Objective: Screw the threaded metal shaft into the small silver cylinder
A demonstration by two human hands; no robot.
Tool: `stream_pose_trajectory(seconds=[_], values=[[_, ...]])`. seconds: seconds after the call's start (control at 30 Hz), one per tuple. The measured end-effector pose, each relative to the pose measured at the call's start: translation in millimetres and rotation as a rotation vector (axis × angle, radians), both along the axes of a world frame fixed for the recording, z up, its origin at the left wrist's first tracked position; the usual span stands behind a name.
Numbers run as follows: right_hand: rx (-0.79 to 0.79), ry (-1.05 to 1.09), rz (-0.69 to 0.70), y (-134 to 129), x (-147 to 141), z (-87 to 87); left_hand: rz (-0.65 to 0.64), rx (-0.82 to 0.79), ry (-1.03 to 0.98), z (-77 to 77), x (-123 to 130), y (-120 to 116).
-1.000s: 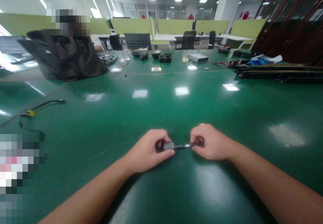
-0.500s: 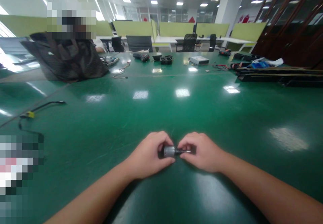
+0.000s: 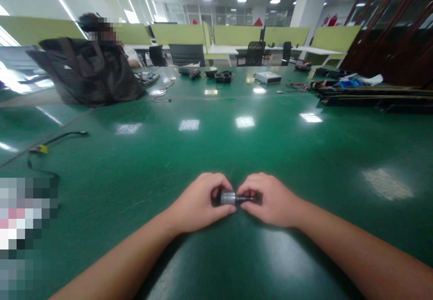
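Observation:
Near the front of the green table point(image 3: 216, 151), a small silver cylinder point(image 3: 228, 197) with a dark end lies sideways between my hands; it looks like a small motor. My left hand point(image 3: 198, 204) is curled round it, thumb on the near side and fingers on the far side. A thin dark shaft point(image 3: 246, 198) extends from its right end. With thumb and fingertips, my right hand point(image 3: 272, 200) closes on this shaft. My fingers partly hide both ends, and whether the shaft and cylinder are one piece I cannot tell.
A large dark bag point(image 3: 98, 76) stands at the back left, a person partly visible behind it. A black cable point(image 3: 66, 134) lies at left. Farther back are a white box point(image 3: 268, 77) and black parts point(image 3: 223, 76). Long dark strips point(image 3: 365, 97) are stacked at right.
Both hands keep their hold on the cylinder and shaft, with only slight finger movement. The whole view has shifted a little, and the person behind the bag shows slightly differently.

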State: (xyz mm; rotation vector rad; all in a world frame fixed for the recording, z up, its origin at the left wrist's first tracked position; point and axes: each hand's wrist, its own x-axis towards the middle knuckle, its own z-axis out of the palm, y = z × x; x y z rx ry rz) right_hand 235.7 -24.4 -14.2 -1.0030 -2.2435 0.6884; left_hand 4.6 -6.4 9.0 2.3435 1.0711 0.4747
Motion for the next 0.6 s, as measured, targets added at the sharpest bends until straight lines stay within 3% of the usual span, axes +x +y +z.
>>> stream_pose_trajectory(seconds=[0.6], values=[[0.030,0.010,0.008,1.9,-0.6,-1.8,-0.016,0.032,0.000,-2.0,0.4,0.9]])
